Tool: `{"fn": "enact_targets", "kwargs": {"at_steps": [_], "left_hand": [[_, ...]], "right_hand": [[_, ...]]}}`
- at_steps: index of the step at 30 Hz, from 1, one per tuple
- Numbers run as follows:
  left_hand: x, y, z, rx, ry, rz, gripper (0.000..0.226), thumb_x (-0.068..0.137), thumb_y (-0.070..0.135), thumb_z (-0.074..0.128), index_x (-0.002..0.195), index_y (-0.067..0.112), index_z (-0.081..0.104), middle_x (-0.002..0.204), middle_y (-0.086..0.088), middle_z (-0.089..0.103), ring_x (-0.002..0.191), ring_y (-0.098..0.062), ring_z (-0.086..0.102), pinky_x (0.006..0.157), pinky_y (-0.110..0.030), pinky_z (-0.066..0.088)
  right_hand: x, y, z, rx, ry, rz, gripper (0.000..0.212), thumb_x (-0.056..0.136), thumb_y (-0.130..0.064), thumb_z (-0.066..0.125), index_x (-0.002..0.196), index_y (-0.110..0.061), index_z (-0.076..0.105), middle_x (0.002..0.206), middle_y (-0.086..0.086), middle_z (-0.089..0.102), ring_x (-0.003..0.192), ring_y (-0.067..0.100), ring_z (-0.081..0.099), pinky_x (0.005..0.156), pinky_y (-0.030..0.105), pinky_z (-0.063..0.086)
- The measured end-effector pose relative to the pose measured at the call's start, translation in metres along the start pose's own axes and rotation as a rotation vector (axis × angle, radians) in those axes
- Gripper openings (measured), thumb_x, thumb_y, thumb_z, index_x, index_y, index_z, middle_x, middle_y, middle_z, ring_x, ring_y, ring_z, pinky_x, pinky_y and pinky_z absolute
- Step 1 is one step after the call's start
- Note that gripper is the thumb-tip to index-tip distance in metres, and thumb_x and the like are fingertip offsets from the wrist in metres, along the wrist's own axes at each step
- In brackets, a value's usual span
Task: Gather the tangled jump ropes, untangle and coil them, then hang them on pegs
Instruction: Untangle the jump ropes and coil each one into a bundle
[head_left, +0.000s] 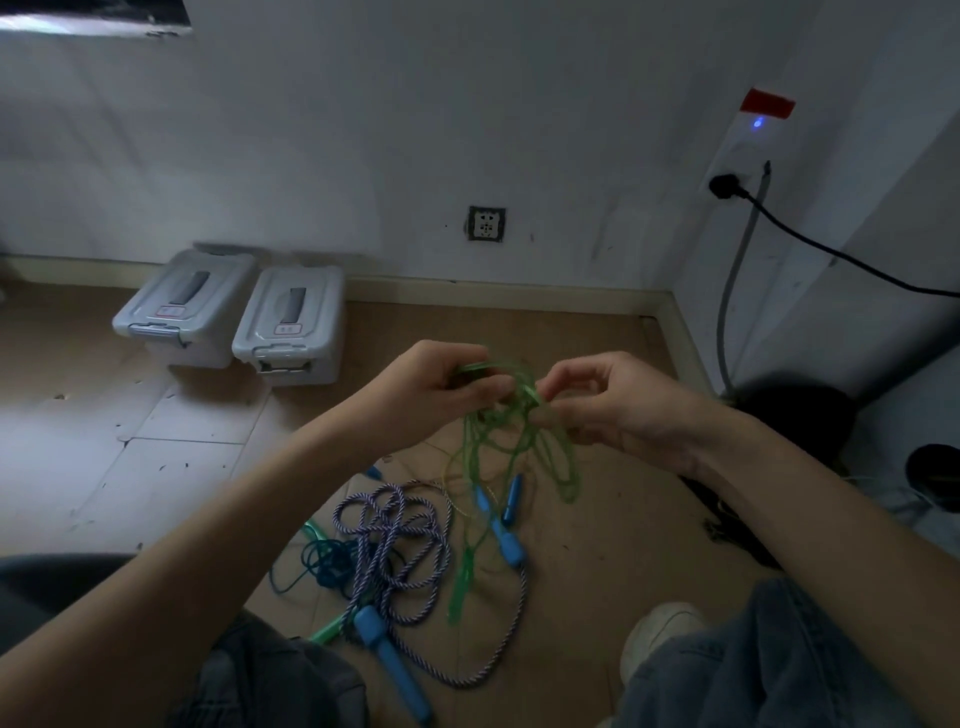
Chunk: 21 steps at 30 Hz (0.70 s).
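Now 2 hands (524, 400), tangled green rope (511, 441)

We see our own two forearms bare to past the elbow, no sleeves, watches or rings showing on the left hand (436, 387) or the right hand (618, 410). Our legs wear faded blue-grey denim jeans (769, 670), creased at the knees, and one off-white shoe (657, 636) with a rounded toe.
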<state>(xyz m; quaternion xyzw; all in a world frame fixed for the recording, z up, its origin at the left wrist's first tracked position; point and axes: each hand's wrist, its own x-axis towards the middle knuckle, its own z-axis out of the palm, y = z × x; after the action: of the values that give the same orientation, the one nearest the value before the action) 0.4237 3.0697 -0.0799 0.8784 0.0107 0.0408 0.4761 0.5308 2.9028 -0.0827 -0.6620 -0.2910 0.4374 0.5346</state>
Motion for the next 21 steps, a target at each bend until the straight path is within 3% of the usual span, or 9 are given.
{"fn": "enact_targets", "kwargs": {"at_steps": [2,4,6,8,10,12,16,19,21], "left_hand": [[0.001,-0.005,-0.001,0.116,-0.028,0.011,0.017,0.087,0.023,0.057,0.085,0.008,0.066,0.068,-0.009,0.059,0.057,-0.012,0.05,0.059,-0.028,0.043],[0.002,-0.011,0.003,0.367,-0.059,0.038,0.014,0.086,0.025,0.058,0.087,0.014,0.066,0.069,0.008,0.058,0.058,0.002,0.051,0.061,-0.011,0.044],[0.004,-0.019,0.009,0.543,-0.054,0.028,0.017,0.088,0.025,0.057,0.094,0.012,0.066,0.083,0.004,0.062,0.071,-0.004,0.058,0.074,-0.017,0.05],[0.004,-0.025,0.012,0.614,-0.041,-0.012,0.017,0.088,0.023,0.056,0.097,0.012,0.066,0.086,0.004,0.059,0.076,-0.011,0.058,0.081,-0.026,0.052],[0.003,-0.03,0.007,0.579,-0.062,-0.049,0.019,0.086,0.025,0.06,0.101,0.015,0.066,0.084,0.009,0.058,0.076,-0.008,0.057,0.082,-0.025,0.052],[0.002,-0.032,0.002,0.52,-0.069,-0.081,0.018,0.085,0.026,0.062,0.1,0.017,0.066,0.087,0.007,0.064,0.08,-0.01,0.061,0.083,-0.031,0.053],[0.003,-0.032,-0.002,0.418,-0.014,-0.08,0.009,0.084,0.02,0.061,0.092,0.016,0.062,0.085,0.006,0.064,0.082,-0.013,0.065,0.083,-0.037,0.054],[0.001,-0.036,-0.005,0.319,0.007,-0.169,0.004,0.086,0.017,0.059,0.09,0.018,0.058,0.084,0.003,0.066,0.071,-0.006,0.064,0.071,-0.024,0.055],[0.0,-0.04,-0.013,0.25,0.099,-0.245,0.005,0.087,0.014,0.056,0.087,0.02,0.057,0.086,-0.004,0.068,0.072,-0.011,0.064,0.069,-0.024,0.055]], "right_hand": [[-0.002,-0.005,-0.006,0.008,0.069,-0.044,0.007,0.059,-0.014,0.074,0.061,-0.02,0.07,0.067,-0.007,0.067,0.06,0.002,0.058,0.055,0.014,0.046],[-0.001,-0.005,-0.005,-0.293,0.153,-0.111,0.011,0.069,-0.013,0.075,0.069,-0.021,0.067,0.075,-0.008,0.066,0.065,0.0,0.058,0.059,0.012,0.043],[0.002,-0.002,0.003,-0.449,0.124,-0.149,0.007,0.08,-0.014,0.069,0.079,-0.019,0.064,0.087,-0.003,0.064,0.074,0.002,0.058,0.064,0.012,0.043],[0.001,-0.003,0.008,-0.375,0.063,-0.147,0.004,0.086,-0.011,0.061,0.084,-0.015,0.059,0.086,0.001,0.069,0.077,0.005,0.063,0.062,0.011,0.045],[0.001,-0.008,0.005,-0.301,0.116,-0.164,0.007,0.09,-0.007,0.054,0.086,-0.012,0.055,0.079,0.001,0.073,0.075,0.008,0.067,0.061,0.013,0.047],[0.0,-0.013,-0.003,-0.195,0.28,-0.207,0.008,0.092,-0.005,0.051,0.087,-0.011,0.054,0.074,0.0,0.073,0.07,0.011,0.068,0.058,0.017,0.05],[0.0,-0.018,-0.009,0.124,0.457,-0.264,0.014,0.092,0.0,0.049,0.083,-0.011,0.053,0.055,-0.003,0.062,0.056,0.013,0.065,0.053,0.02,0.051],[-0.004,-0.02,-0.022,0.18,0.37,-0.128,0.014,0.091,-0.004,0.049,0.08,-0.012,0.052,0.049,-0.005,0.046,0.036,0.007,0.043,0.035,0.017,0.035],[-0.008,-0.018,-0.029,-0.132,0.227,0.015,0.006,0.091,-0.015,0.055,0.085,-0.014,0.057,0.051,-0.01,0.049,0.038,0.003,0.039,0.035,0.013,0.03]]}}
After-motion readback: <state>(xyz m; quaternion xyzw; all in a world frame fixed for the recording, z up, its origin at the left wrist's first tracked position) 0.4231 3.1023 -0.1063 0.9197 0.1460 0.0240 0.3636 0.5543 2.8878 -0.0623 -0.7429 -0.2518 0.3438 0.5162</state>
